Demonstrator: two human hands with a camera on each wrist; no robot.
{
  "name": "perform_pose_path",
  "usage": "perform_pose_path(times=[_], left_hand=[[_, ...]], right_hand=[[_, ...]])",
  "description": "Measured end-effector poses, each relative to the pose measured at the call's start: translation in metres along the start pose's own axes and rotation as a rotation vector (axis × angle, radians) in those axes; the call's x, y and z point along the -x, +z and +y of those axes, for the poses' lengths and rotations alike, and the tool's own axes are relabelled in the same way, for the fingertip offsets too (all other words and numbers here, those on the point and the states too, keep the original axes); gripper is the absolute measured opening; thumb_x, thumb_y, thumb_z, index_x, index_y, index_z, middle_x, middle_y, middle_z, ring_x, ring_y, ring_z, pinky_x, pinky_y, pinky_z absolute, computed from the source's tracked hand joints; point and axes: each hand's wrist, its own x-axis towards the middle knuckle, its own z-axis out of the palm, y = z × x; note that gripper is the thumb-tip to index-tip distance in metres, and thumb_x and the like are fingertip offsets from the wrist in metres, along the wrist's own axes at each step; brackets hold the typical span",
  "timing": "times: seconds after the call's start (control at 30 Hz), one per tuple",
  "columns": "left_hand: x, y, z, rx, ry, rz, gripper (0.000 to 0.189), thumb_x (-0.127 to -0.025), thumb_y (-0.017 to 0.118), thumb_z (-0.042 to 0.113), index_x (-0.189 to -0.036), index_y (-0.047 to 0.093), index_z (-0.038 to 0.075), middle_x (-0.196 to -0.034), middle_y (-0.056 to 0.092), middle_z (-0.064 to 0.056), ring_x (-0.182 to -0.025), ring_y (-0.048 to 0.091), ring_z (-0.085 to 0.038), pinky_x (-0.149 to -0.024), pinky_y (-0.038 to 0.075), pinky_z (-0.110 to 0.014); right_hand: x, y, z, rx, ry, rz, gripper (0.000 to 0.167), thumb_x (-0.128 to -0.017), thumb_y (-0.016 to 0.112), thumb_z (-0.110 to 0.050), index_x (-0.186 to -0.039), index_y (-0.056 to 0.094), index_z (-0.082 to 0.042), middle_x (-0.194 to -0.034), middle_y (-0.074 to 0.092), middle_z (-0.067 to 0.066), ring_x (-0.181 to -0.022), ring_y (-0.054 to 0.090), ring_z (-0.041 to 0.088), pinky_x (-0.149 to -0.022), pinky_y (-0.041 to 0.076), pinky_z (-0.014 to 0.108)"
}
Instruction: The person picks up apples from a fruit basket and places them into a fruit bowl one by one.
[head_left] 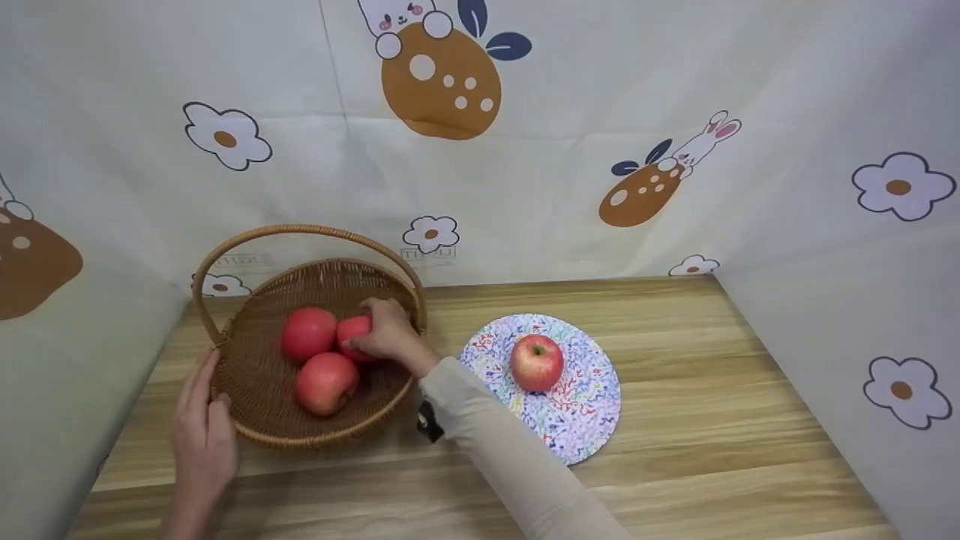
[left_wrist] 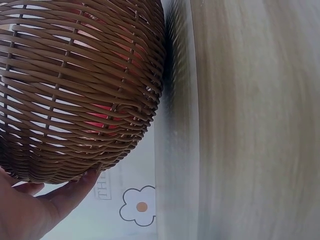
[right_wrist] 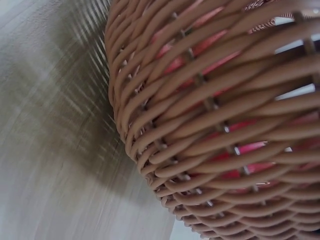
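Note:
In the head view, a brown wicker basket (head_left: 337, 442) with a tall arched handle (head_left: 300, 229) stands at the left, tilted toward the camera. My right hand (head_left: 390, 330) reaches inside and grips a red apple (head_left: 354, 330), partly hidden behind the fingers. Two more red apples (head_left: 309, 335) lie beside it in the basket. With fingers fairly straight, my left hand (head_left: 204, 442) rests against the basket's left side. In the left wrist view, fingertips (left_wrist: 90, 177) touch the woven outer wall (left_wrist: 75, 100). Only basket weave (right_wrist: 215, 125) fills the right wrist view, red showing through its gaps.
Right of the basket, a round, multicoloured patterned plate (head_left: 585, 405) carries one red-yellow apple (head_left: 537, 364). The right forearm's light sleeve (head_left: 510, 457) crosses over the plate's left edge. Both sit on a wood-grain table (head_left: 697, 390), enclosed by printed cloth walls (head_left: 562, 172).

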Motion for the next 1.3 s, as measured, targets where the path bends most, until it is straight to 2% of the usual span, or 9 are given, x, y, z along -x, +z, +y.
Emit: perform_pose_path(times=[0.3, 0.43, 0.63, 0.9, 1.3], left_hand=[[-0.0005, -0.0012, 0.0017, 0.008, -0.007, -0.017, 0.055, -0.102, 0.036, -0.002, -0.157, 0.046, -0.002, -0.165, 0.037, -0.029, -0.154, 0.030, -0.046, -0.129, 0.015, -0.041], [-0.0004, -0.0008, 0.0026, 0.019, 0.016, -0.008, 0.055, -0.102, 0.037, -0.002, -0.156, 0.047, -0.003, -0.164, 0.037, -0.029, -0.154, 0.030, -0.045, -0.130, 0.015, -0.039], [-0.0003, 0.0000, 0.0029, 0.025, 0.053, 0.014, 0.054, -0.101, 0.039, -0.003, -0.154, 0.049, -0.004, -0.163, 0.040, -0.028, -0.153, 0.032, -0.044, -0.129, 0.016, -0.034], [-0.0003, -0.0003, 0.0032, 0.017, 0.034, 0.005, 0.055, -0.101, 0.038, -0.002, -0.155, 0.048, -0.003, -0.164, 0.039, -0.028, -0.154, 0.031, -0.044, -0.129, 0.016, -0.035], [0.0012, -0.0001, 0.0036, 0.008, 0.022, 0.004, 0.055, -0.102, 0.037, -0.001, -0.156, 0.048, -0.002, -0.164, 0.039, -0.027, -0.154, 0.031, -0.045, -0.129, 0.016, -0.039]], right_hand=[[0.0007, 0.0013, -0.0028, -0.034, 0.036, 0.050, 0.073, -0.080, 0.093, -0.023, -0.141, 0.062, 0.002, -0.136, 0.056, 0.016, -0.125, 0.057, 0.033, -0.104, 0.050, 0.034], [0.0003, 0.0012, -0.0033, -0.068, 0.033, 0.060, 0.076, -0.079, 0.093, -0.021, -0.142, 0.060, 0.003, -0.139, 0.054, 0.014, -0.128, 0.054, 0.033, -0.105, 0.049, 0.033], [-0.0001, -0.0001, -0.0023, -0.109, -0.014, 0.075, 0.076, -0.078, 0.092, -0.017, -0.143, 0.059, 0.004, -0.139, 0.053, 0.016, -0.126, 0.058, 0.030, -0.105, 0.050, 0.028], [-0.0016, 0.0007, 0.0003, -0.134, -0.085, 0.113, 0.076, -0.078, 0.093, -0.014, -0.143, 0.059, 0.007, -0.138, 0.053, 0.018, -0.127, 0.057, 0.030, -0.108, 0.048, 0.028], [-0.0040, 0.0004, 0.0002, -0.167, -0.140, 0.168, 0.074, -0.077, 0.095, -0.016, -0.142, 0.064, 0.001, -0.140, 0.059, 0.016, -0.130, 0.057, 0.028, -0.109, 0.047, 0.026]])
